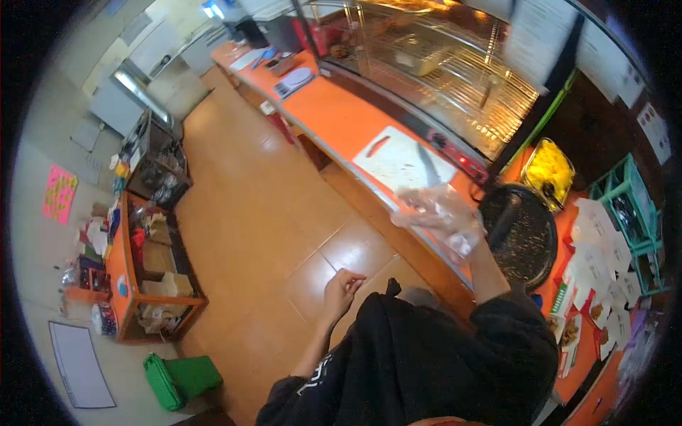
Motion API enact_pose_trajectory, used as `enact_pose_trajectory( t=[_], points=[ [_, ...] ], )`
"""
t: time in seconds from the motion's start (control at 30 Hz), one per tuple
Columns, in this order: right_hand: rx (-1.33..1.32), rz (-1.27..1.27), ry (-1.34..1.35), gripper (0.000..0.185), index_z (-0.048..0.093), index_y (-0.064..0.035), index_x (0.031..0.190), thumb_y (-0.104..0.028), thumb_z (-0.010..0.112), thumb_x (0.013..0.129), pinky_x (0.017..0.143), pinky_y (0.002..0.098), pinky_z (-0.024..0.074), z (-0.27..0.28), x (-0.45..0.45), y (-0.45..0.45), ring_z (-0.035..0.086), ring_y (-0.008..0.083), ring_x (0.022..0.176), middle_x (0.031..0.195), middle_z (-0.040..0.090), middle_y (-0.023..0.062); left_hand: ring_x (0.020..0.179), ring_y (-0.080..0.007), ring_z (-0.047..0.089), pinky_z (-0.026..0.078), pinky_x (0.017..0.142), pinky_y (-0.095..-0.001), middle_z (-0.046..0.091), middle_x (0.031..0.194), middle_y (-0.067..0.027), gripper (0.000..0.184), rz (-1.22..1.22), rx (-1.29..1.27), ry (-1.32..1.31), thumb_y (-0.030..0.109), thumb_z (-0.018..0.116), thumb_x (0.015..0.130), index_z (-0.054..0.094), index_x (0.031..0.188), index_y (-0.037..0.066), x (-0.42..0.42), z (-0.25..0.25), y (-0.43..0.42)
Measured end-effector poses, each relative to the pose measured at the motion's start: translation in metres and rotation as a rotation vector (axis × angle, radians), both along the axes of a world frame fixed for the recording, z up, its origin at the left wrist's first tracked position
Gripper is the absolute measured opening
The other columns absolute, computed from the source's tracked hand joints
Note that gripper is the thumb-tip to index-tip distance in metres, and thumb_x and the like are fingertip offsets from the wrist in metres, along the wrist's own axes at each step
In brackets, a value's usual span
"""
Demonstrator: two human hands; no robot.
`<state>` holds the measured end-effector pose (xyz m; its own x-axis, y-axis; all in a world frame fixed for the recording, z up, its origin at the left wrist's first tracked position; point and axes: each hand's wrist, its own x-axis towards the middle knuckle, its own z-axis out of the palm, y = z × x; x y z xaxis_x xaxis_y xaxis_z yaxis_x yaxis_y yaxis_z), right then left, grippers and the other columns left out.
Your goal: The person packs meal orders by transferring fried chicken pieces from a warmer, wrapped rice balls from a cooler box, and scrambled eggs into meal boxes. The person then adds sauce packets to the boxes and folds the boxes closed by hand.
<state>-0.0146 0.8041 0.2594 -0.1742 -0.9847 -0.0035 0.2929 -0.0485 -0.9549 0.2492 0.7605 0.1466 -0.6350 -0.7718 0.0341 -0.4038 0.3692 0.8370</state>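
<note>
My right hand, in a loose clear plastic glove, is over the counter's front edge, just below the white cutting board. Its fingers are stretched out and I see nothing held in them. On the board lie a dark, blade-like strip and a thin red-orange piece. Beside my right wrist sits a round black pan with crumbs in it. My left hand is bare and hangs over the tiled floor, away from the counter. Its fingers are curled together, with no object visible in them.
A lit glass display cabinet with wire racks stands behind the orange counter. A metal tray of yellow food, white food boxes and a teal rack are at right. A wooden shelf unit and green bin are at left.
</note>
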Motion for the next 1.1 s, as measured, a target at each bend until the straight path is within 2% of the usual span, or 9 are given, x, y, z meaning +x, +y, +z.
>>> enact_pose_trajectory(
  t=[0.07, 0.23, 0.43, 0.5, 0.6, 0.8, 0.9, 0.93, 1.1],
  points=[
    [0.067, -0.013, -0.017, 0.060, 0.043, -0.0003, 0.115, -0.035, 0.062, 0.069, 0.089, 0.0380, 0.0364, 0.008, 0.024, -0.084, 0.050, 0.0300, 0.099, 0.099, 0.056, 0.0154, 0.060, -0.0206, 0.053, 0.040, 0.055, -0.0294, 0.054, 0.066, -0.0098, 0.017, 0.146, -0.026, -0.069, 0.021, 0.058, 0.075, 0.062, 0.072, 0.004, 0.038, -0.017, -0.035],
    [-0.248, -0.275, 1.379, 0.066, 0.046, -0.0008, 0.111, -0.050, 0.057, 0.068, 0.086, 0.0349, 0.0385, -0.008, -0.021, -0.312, 0.049, 0.0311, 0.101, 0.102, 0.053, 0.0207, 0.061, -0.0175, 0.054, 0.041, 0.055, -0.0284, 0.055, 0.066, -0.0073, 0.016, 0.266, 0.067, -0.039, 0.020, 0.059, 0.075, 0.062, 0.077, 0.005, 0.095, -0.066, -0.153],
    [-0.171, -0.705, 1.537, 0.055, 0.046, 0.0037, 0.106, -0.040, 0.052, 0.073, 0.084, 0.0380, 0.0381, 0.031, -0.079, -0.541, 0.047, 0.0337, 0.100, 0.106, 0.049, 0.0233, 0.064, -0.0186, 0.056, 0.045, 0.060, -0.0279, 0.057, 0.075, -0.0091, 0.027, 0.205, 0.014, -0.058, 0.017, 0.059, 0.075, 0.056, 0.101, 0.009, 0.115, -0.066, -0.334],
    [0.128, -1.024, 1.708, 0.047, 0.045, 0.0034, 0.107, -0.033, 0.047, 0.077, 0.091, 0.0412, 0.0317, 0.043, -0.108, -0.597, 0.043, 0.0356, 0.105, 0.113, 0.044, 0.0246, 0.069, -0.0188, 0.057, 0.045, 0.062, -0.0283, 0.058, 0.081, -0.0119, 0.026, 0.248, 0.175, -0.175, 0.015, 0.060, 0.074, 0.057, 0.098, 0.008, 0.122, -0.061, -0.386],
    [0.635, -0.660, 2.013, 0.049, 0.054, 0.0008, 0.094, -0.034, 0.061, 0.060, 0.081, 0.0367, 0.0407, 0.088, -0.144, -0.610, 0.052, 0.0293, 0.093, 0.102, 0.051, 0.0226, 0.069, -0.0185, 0.056, 0.045, 0.064, -0.0296, 0.059, 0.083, -0.0114, 0.026, 0.300, 0.182, -0.068, 0.018, 0.060, 0.074, 0.056, 0.098, 0.007, 0.142, -0.065, -0.454],
    [0.598, -1.433, 1.229, 0.040, 0.063, -0.0040, 0.082, -0.039, 0.057, 0.064, 0.077, 0.0331, 0.0435, 0.012, -0.254, -0.652, 0.057, 0.0216, 0.089, 0.093, 0.058, 0.0173, 0.071, -0.0177, 0.055, 0.044, 0.063, -0.0293, 0.058, 0.079, -0.0104, 0.027, 0.370, 0.417, -0.042, 0.020, 0.058, 0.076, 0.056, 0.097, 0.004, 0.170, -0.110, -0.552],
    [0.980, -0.961, 1.658, 0.043, 0.063, -0.0046, 0.086, -0.042, 0.051, 0.068, 0.079, 0.0345, 0.0427, 0.070, -0.196, -0.649, 0.056, 0.0237, 0.091, 0.094, 0.059, 0.0162, 0.071, -0.0172, 0.054, 0.044, 0.061, -0.0279, 0.057, 0.078, -0.0099, 0.028, 0.232, 0.522, -0.056, 0.020, 0.059, 0.075, 0.056, 0.099, 0.005, 0.143, -0.128, -0.626],
    [1.005, -1.164, 1.617, 0.043, 0.061, -0.0062, 0.091, -0.041, 0.054, 0.067, 0.079, 0.0357, 0.0426, 0.064, -0.196, -0.656, 0.056, 0.0236, 0.091, 0.094, 0.059, 0.0140, 0.070, -0.0166, 0.054, 0.044, 0.061, -0.0275, 0.057, 0.077, -0.0099, 0.028, 0.101, 0.540, -0.018, 0.019, 0.059, 0.075, 0.056, 0.100, 0.005, 0.131, -0.165, -0.663],
    [1.022, -1.408, 1.386, 0.043, 0.059, -0.0078, 0.092, -0.042, 0.057, 0.065, 0.077, 0.0350, 0.0426, 0.051, -0.216, -0.662, 0.056, 0.0240, 0.089, 0.094, 0.059, 0.0127, 0.069, -0.0159, 0.054, 0.044, 0.061, -0.0268, 0.057, 0.077, -0.0106, 0.028, -0.329, 0.297, -0.110, 0.015, 0.059, 0.075, 0.055, 0.101, 0.006, 0.031, -0.055, -0.786]
  ],
)
